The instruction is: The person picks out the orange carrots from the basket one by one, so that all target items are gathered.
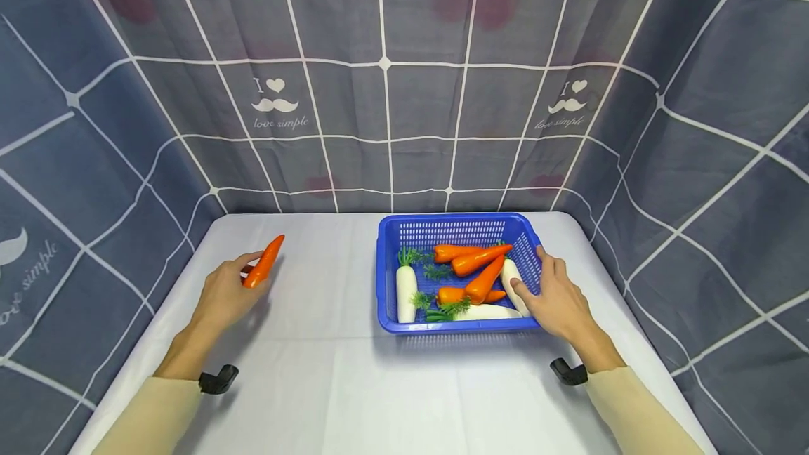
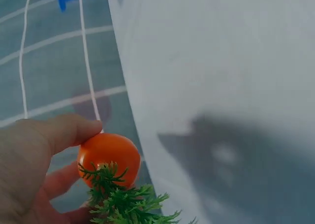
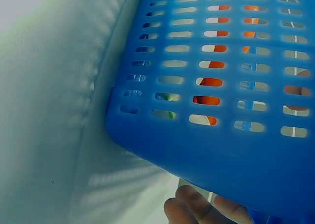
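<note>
My left hand (image 1: 222,293) holds an orange carrot (image 1: 264,263) above the left part of the table, its pointed tip away from me. In the left wrist view, thumb and fingers grip the carrot's thick end (image 2: 115,155), with green leaves (image 2: 130,202) hanging from it. At the right, my right hand (image 1: 561,300) grips the right side of a blue plastic basket (image 1: 442,328), thumb over the rim. The right wrist view shows the basket's slotted wall (image 3: 162,145) with fingertips (image 3: 194,204) at its edge. Inside lie several carrots (image 1: 483,258) and white radishes (image 1: 406,293).
A white cloth (image 1: 322,385) covers the table. Grey curtains with a white grid (image 1: 341,104) stand behind it and along both sides. A shadow falls on the cloth beside the left hand.
</note>
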Motion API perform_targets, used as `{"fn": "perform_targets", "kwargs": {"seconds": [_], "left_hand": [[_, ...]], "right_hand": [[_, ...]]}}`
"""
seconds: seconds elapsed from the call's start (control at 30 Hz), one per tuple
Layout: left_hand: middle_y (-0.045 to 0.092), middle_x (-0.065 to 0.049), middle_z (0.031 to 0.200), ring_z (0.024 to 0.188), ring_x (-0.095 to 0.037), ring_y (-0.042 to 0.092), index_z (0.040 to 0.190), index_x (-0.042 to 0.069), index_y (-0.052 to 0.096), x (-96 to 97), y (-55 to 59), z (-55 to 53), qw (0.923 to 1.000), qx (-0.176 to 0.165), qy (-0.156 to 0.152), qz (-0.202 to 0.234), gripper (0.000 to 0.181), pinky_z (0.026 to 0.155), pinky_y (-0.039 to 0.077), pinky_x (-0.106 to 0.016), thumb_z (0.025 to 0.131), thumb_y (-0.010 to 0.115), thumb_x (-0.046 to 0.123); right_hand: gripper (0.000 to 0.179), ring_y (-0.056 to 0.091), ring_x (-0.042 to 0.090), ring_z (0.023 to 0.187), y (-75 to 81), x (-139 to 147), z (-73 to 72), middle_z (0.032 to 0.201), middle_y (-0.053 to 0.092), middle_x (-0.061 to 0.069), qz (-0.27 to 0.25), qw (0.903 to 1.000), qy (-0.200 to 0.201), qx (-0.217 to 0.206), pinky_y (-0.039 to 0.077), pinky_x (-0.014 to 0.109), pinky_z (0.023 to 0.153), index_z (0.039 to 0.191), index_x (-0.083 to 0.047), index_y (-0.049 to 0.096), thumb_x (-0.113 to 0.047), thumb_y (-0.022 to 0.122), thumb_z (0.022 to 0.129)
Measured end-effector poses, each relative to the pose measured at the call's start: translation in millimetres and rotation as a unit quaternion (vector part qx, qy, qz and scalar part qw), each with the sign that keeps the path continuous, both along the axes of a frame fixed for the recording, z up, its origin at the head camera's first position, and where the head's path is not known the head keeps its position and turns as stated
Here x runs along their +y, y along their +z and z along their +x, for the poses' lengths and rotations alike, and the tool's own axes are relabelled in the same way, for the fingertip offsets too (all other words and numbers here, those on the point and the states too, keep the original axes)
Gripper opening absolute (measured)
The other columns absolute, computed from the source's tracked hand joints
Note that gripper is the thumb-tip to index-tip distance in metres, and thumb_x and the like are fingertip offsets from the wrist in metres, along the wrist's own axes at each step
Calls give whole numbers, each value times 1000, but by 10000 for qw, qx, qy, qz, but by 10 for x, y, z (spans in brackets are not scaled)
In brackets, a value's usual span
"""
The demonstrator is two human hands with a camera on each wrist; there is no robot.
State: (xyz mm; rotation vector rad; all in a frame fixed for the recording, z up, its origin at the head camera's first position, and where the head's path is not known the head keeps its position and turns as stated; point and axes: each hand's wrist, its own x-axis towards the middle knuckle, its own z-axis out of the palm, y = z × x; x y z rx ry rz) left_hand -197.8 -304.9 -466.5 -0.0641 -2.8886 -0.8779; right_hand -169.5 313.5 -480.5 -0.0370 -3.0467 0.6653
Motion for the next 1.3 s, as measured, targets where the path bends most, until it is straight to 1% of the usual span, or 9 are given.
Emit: {"fn": "perform_targets", "kwargs": {"seconds": [0.2, 0.37, 0.43, 0.63, 0.7, 0.83, 0.97, 1.1, 1.3], "left_hand": [[75, -39, 130, 95, -43, 73, 163, -3, 60, -376, -117, 11, 9991, -238, 321, -114, 66, 69, 50, -34, 105, 80, 21], [70, -44, 135, 94, -46, 73, 165, -5, 56, -547, -191, -7, 9974, -461, 538, -146, 69, 67, 51, -33, 105, 78, 22], [69, -45, 137, 96, -46, 72, 165, -7, 54, -578, -204, -14, 9966, -547, 597, -174, 71, 67, 50, -31, 105, 78, 22], [67, -46, 140, 73, -24, 75, 169, -11, 44, -611, -266, -3, 9940, -961, 519, 40, 78, 59, 57, -31, 106, 76, 22], [68, -45, 140, 71, -22, 76, 169, -13, 43, -613, -291, 1, 9936, -1023, 475, 99, 79, 58, 58, -31, 106, 76, 23], [69, -45, 138, 89, -35, 76, 166, -14, 46, -621, -314, -8, 9944, -948, 468, -94, 80, 64, 55, -32, 104, 78, 24], [68, -45, 139, 104, -48, 70, 164, -14, 48, -627, -313, -23, 9944, -920, 457, -228, 81, 71, 53, -32, 103, 82, 26], [67, -45, 141, 106, -48, 70, 166, -13, 48, -632, -297, -31, 9933, -1005, 530, -226, 81, 72, 53, -31, 103, 82, 26], [67, -45, 138, 99, -44, 72, 164, -12, 50, -681, -293, -20, 9921, -985, 716, -316, 78, 72, 51, -31, 102, 81, 22]], "right_hand": [[107, 65, 71, 134, -10, 0, -8, 172, 36, 40, -22, 10000, 5, 26, 57, 83, 107, 186, -1, 12, -70, 55, 116], [107, 65, 70, 134, -13, 9, -14, 171, 37, 40, -39, 10000, 3, 59, 57, 82, 107, 186, -2, 11, -69, 55, 116], [107, 64, 71, 134, -15, 7, -16, 171, 37, 40, -54, 10000, 3, 56, 57, 83, 107, 186, -2, 11, -69, 55, 116], [107, 64, 71, 134, -19, 1, -6, 172, 35, 41, -52, 10000, -5, 0, 56, 83, 108, 186, -2, 10, -69, 55, 116], [107, 64, 71, 134, -11, 1, 1, 172, 35, 41, -40, 10000, -12, -19, 56, 83, 107, 186, -2, 9, -69, 55, 116], [107, 65, 72, 132, 11, -2, 5, 171, 37, 40, -64, 10000, -11, 13, 57, 83, 105, 186, -2, 11, -68, 56, 116], [106, 65, 73, 131, 29, -2, 8, 171, 37, 40, -66, 10000, 2, 21, 57, 83, 104, 186, -2, 11, -68, 56, 116], [107, 65, 73, 130, 34, 9, 9, 171, 37, 40, -51, 10000, 9, 12, 57, 83, 103, 186, -2, 10, -69, 55, 116], [108, 66, 72, 129, 17, 7, 13, 170, 38, 40, -65, 10000, 5, 23, 58, 82, 102, 186, -3, 9, -69, 56, 115]]}}
